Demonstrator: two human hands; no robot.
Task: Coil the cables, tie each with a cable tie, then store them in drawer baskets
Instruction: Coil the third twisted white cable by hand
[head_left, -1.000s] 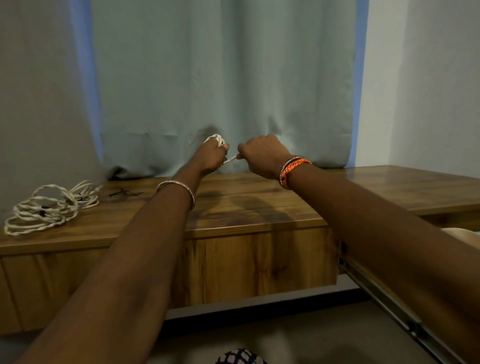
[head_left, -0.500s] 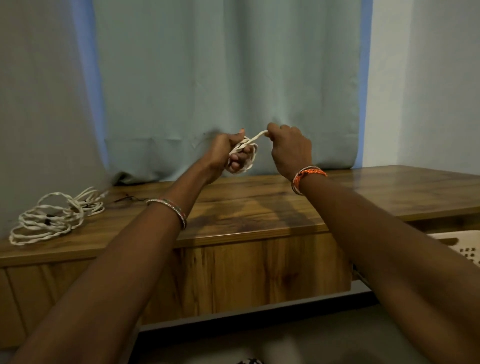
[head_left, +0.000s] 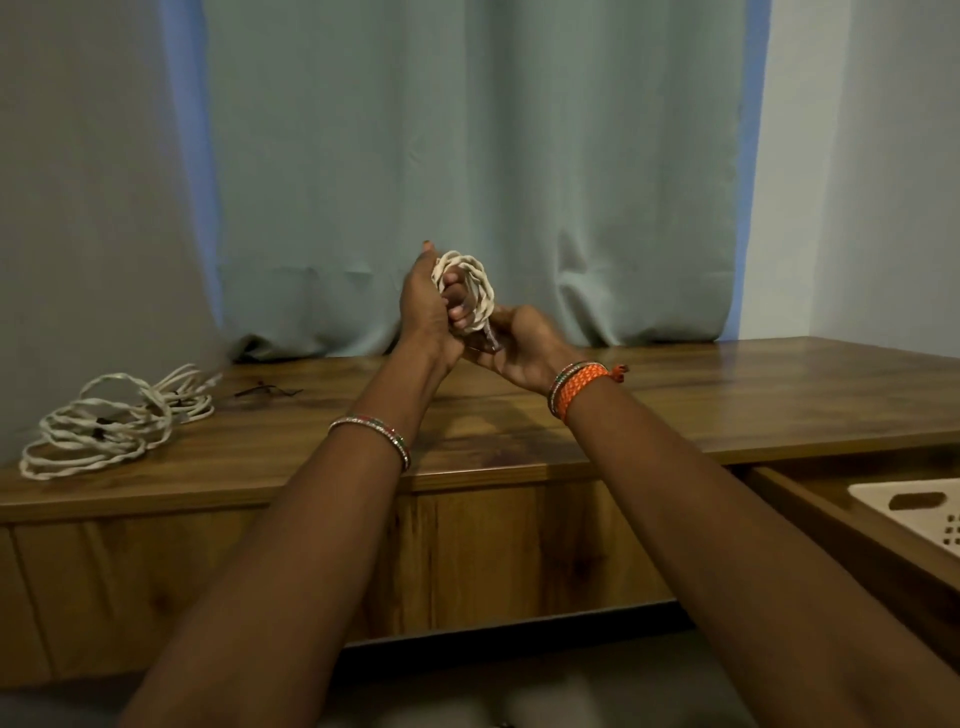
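Lowered right hand (head_left: 519, 343) — cable coil (head_left: 467, 291) upright.

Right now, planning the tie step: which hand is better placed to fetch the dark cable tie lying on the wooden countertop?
Probably right hand: left hand grips the cream coil.

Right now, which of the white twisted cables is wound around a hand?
The small white twisted cable coil wound around the left hand fingers; the other white cables lie loose on the wooden cabinet top.
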